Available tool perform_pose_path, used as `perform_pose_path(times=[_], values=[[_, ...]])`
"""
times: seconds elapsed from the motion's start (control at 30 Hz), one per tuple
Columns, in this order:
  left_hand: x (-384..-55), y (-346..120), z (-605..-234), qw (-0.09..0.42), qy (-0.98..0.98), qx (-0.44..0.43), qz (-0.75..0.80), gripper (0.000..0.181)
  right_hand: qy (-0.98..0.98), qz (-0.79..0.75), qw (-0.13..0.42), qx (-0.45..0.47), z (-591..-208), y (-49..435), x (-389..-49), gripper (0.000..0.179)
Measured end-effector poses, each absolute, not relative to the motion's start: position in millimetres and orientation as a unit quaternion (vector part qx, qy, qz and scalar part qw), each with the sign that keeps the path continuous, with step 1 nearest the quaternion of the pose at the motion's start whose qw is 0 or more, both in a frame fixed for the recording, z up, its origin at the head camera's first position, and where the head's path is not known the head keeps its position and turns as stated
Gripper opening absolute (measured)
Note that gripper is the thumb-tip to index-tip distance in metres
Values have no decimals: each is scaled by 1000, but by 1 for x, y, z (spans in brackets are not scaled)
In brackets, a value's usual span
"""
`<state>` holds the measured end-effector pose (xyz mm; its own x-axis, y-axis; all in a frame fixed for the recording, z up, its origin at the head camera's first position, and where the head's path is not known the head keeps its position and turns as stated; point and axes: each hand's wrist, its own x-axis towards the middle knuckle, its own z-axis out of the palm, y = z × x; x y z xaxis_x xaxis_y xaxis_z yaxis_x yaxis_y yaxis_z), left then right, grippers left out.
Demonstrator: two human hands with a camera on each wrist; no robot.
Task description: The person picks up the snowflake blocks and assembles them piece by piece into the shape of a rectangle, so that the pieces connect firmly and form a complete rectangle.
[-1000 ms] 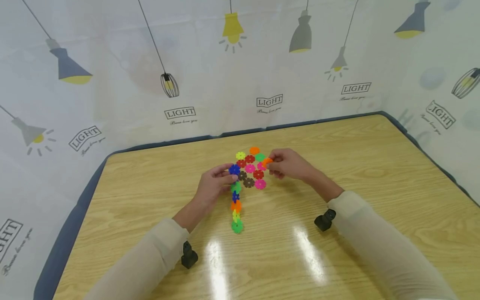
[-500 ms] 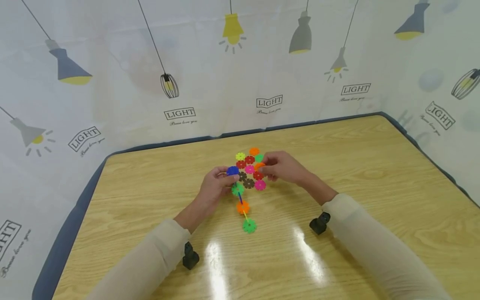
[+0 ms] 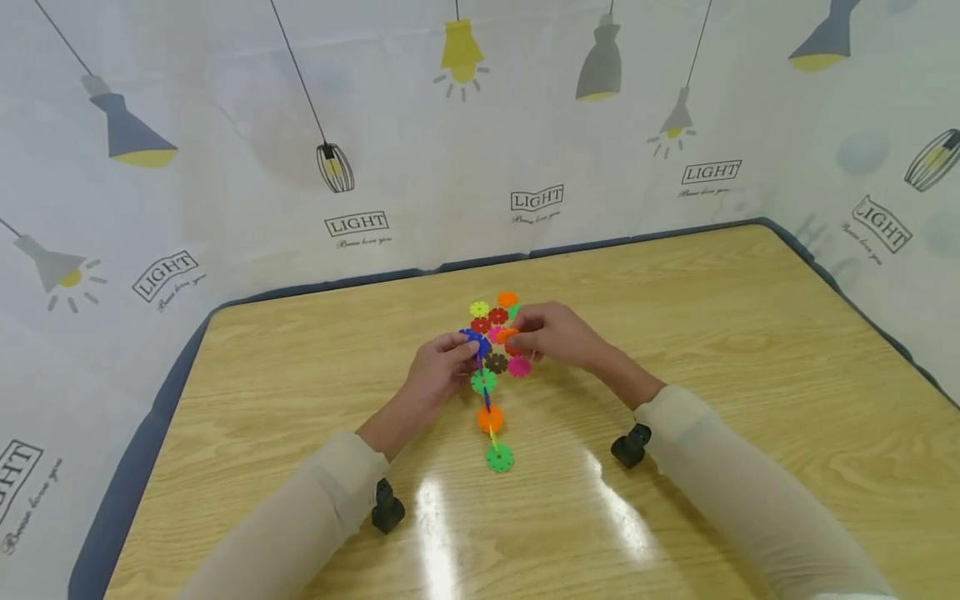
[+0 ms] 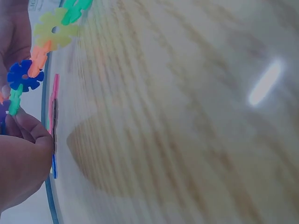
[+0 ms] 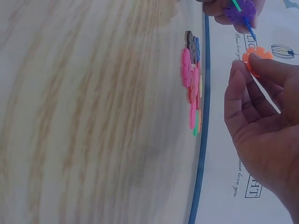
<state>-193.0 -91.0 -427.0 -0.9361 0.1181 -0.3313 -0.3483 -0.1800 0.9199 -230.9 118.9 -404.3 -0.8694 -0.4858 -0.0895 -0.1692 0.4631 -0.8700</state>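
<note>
Gripping the far end of a disc chain (image 3: 492, 424), the left hand (image 3: 437, 367) faces the right hand (image 3: 557, 333), which pinches an orange disc (image 3: 507, 335) near that end. Loose discs (image 3: 497, 320) lie on the table (image 3: 315, 358) beyond both hands.

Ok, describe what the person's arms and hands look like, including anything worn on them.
The left sleeve and right sleeve are both long, plain and cream-coloured, with no print visible. A small black device sits at the inner side of the left cuff and another at the right; no cables show. The left hand and right hand wear no gloves.
</note>
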Motion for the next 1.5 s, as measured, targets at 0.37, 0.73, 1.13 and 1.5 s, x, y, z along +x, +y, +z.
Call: perform_pose_path(times=[0.37, 0.73, 1.13, 1.5], values=[[-193, -87, -426, 150, 645, -77, 745, 11, 848, -463, 150, -211, -403, 113, -228, 8], [-192, -79, -425, 139, 666, -99, 726, 13, 871, -427, 111, -216, -405, 108, -222, 13], [-191, -81, -424, 162, 678, -88, 712, 10, 887, -381, 140, -219, -408, 117, -229, 9], [-195, -92, -429, 190, 665, -115, 713, 11, 877, -382, 218, -195, -420, 137, -227, 13]])
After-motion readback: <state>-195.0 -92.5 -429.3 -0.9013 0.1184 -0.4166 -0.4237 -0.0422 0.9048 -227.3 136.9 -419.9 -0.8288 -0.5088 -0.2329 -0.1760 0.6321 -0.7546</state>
